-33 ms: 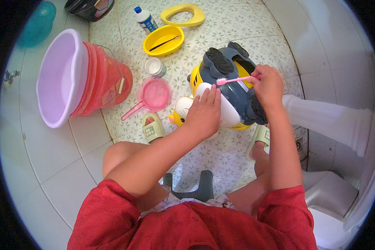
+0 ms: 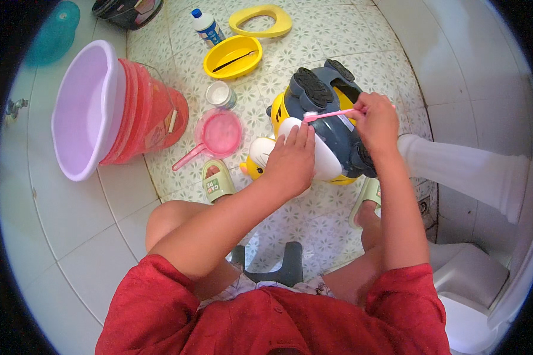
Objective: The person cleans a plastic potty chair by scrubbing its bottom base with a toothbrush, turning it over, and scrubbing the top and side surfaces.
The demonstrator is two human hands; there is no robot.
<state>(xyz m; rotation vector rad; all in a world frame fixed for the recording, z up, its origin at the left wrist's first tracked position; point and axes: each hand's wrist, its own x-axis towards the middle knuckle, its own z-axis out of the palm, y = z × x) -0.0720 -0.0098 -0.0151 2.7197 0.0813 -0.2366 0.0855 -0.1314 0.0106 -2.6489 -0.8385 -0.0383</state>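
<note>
Right fingers [image 2: 366,104] pinch pink brush [image 2: 334,113], now nearer left fingers [image 2: 292,136], spread on toy [image 2: 331,133].

The left hand [image 2: 293,161] rests palm down, fingers [image 2: 291,136] extended forward. The right hand [image 2: 378,124] pinches, its forearm [image 2: 404,219] pointing mostly ahead.

Toy [image 2: 333,133] — partly hidden (left hand [image 2: 291,161]).

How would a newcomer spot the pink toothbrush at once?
Find the yellow-and-grey animal-shaped potty, tipped over on the patterned floor. Over its dark underside, the right-hand grip holds the pink toothbrush. Its slim pink handle sets it apart from the black brush lying in the yellow basin.
</note>
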